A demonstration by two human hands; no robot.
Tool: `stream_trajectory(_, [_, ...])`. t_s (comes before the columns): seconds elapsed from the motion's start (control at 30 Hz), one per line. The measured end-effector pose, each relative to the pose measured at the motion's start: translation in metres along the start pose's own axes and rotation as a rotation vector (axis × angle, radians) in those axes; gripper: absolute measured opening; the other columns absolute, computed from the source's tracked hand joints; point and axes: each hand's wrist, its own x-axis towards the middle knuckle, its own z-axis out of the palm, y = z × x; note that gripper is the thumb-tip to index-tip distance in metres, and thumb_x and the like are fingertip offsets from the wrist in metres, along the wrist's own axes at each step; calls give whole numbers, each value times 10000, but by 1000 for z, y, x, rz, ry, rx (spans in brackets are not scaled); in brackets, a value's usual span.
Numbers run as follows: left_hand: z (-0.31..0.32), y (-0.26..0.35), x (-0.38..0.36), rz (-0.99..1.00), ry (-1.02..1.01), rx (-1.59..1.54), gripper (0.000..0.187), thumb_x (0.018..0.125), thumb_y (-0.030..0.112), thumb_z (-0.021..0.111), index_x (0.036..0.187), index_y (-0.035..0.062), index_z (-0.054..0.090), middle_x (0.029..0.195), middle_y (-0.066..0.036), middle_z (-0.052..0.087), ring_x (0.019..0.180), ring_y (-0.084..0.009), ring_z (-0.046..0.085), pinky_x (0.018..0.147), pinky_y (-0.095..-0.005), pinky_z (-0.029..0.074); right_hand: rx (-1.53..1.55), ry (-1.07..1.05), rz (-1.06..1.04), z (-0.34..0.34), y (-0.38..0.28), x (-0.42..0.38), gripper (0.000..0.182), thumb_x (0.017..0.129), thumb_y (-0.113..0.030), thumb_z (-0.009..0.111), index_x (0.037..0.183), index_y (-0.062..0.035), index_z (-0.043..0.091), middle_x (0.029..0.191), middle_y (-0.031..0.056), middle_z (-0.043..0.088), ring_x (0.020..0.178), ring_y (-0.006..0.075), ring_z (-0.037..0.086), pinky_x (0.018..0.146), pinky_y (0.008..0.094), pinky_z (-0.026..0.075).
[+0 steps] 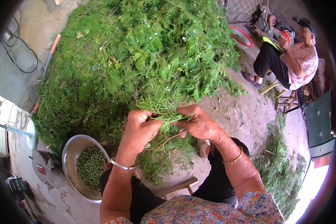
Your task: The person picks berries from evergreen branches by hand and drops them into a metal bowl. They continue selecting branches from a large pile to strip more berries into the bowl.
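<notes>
My left hand (141, 130) is closed, thumb against fingers, at the left side of a green conifer sprig (164, 112). On the sprig's right side, my right hand (198, 123) grips it between thumb and fingers. Below the hands hangs more leafy branch (166, 149) with a thin brown stem. A huge heap of green branches (138, 56) rises just beyond both hands. To the left of my left forearm stands a metal bowl (68, 164) holding small round green cones (90, 168).
Another person (295, 61) sits on a chair at the upper right, near a red-rimmed basin (245, 44). Cut branches (274, 168) lie at the right. A long-handled tool (51, 56), a cable (26, 69) and a fan (30, 134) are at the left.
</notes>
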Motion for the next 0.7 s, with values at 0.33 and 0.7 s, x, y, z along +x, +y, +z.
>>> stream_trajectory(0.33, [2, 4, -1, 87, 91, 58, 116, 742, -28, 675, 835, -18, 606, 612, -3, 549, 450, -34, 432, 374, -187, 295, 70, 39, -7, 1, 4, 4, 122, 887, -27, 563, 973, 44, 613, 727, 41, 596, 588, 87, 597, 526, 236, 504])
stream_trajectory(0.7, [-12, -23, 5, 543, 186, 922, 97, 609, -54, 611, 574, 11, 547, 570, -181, 512, 502, -264, 554, 468, -354, 415, -30, -48, 83, 4, -7, 3, 125, 858, 13, 588, 975, 40, 625, 756, 62, 631, 609, 92, 593, 529, 237, 512])
